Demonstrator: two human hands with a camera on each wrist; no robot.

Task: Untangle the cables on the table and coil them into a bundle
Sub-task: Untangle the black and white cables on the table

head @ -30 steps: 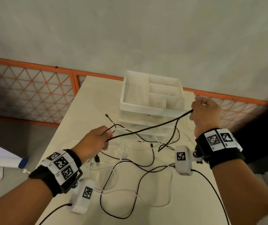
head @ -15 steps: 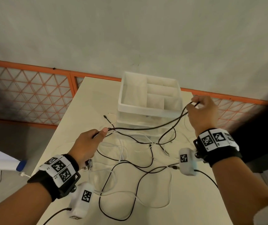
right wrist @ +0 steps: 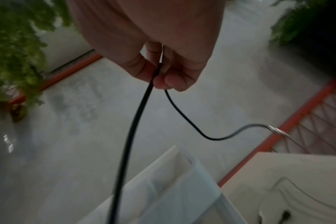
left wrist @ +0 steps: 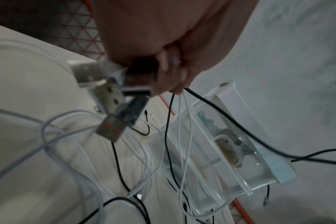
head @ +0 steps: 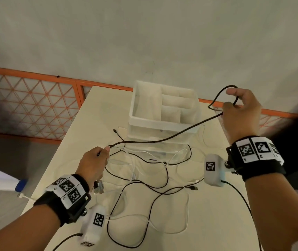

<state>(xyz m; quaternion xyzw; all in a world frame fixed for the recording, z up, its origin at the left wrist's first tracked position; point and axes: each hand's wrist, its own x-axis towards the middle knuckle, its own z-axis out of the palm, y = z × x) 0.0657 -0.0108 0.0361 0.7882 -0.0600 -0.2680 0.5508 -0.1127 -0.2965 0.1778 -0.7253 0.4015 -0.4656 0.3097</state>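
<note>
From the head view, the left hand (head: 93,163) pinched a black cable (head: 162,140) low over the table (head: 97,109) while the right hand (head: 242,113), raised past the table's far right edge, gripped the same cable with a loop arcing above its fingers, the span crossing in front of the white organizer (head: 162,113) and the other cables (head: 144,187) sprawled loose on the tabletop. At the left wrist, the fingers (left wrist: 171,72) were clenched round the black cable and white strands, a cluster of plugs (left wrist: 113,109) hanging beside them above the tangle. At the right wrist, thumb and fingers (right wrist: 163,72) clamped the black cable (right wrist: 132,128), its free end (right wrist: 278,130) dangling in open air out beyond the organizer's rim (right wrist: 182,174).
</note>
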